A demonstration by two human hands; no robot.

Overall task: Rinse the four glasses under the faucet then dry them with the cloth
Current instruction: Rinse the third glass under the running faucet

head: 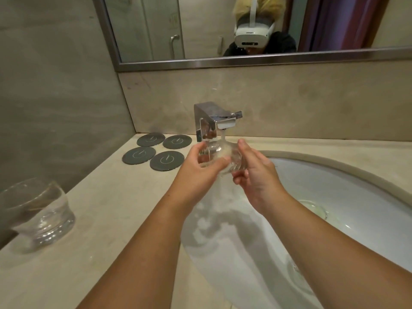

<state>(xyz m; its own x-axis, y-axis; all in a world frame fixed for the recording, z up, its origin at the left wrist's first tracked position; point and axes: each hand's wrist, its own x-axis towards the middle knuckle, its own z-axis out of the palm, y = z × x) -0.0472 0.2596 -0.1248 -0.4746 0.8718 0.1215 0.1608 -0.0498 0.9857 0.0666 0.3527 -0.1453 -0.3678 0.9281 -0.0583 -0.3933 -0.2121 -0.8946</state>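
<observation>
Two bare forearms reach up from the bottom edge of the frame, over the near rim of the white sink [347,188] that fills the lower right. At the far left edge a second glass [38,212] stands upright on the pale stone desk [111,208]. It is a short, thick-based tumbler, blurred, and well apart from the hands.

In the middle of the frame both hands meet over the sink's left side. The left hand [198,166] wraps the glass [219,152] from the left, with the thumb across the near face and the fingers curled round the far side. The right hand [256,172] clasps the same glass from the right, its fingers bent under and around it. So the glass is clamped between the two hands, tilted, directly below the spout. A thin stream of water [223,136] falls from the spout onto the glass, and water runs down into the sink beneath it.

Just behind the hands stands the square chrome faucet [214,119] at the back of the desk. To its left four round dark coasters [167,161] lie flat in a tight cluster near the wall corner.

Farthest back, across the top of the frame, hangs a metal-framed mirror [200,30]. It reflects a person wearing a white headset [254,34], and a glass shower door to the left.
</observation>
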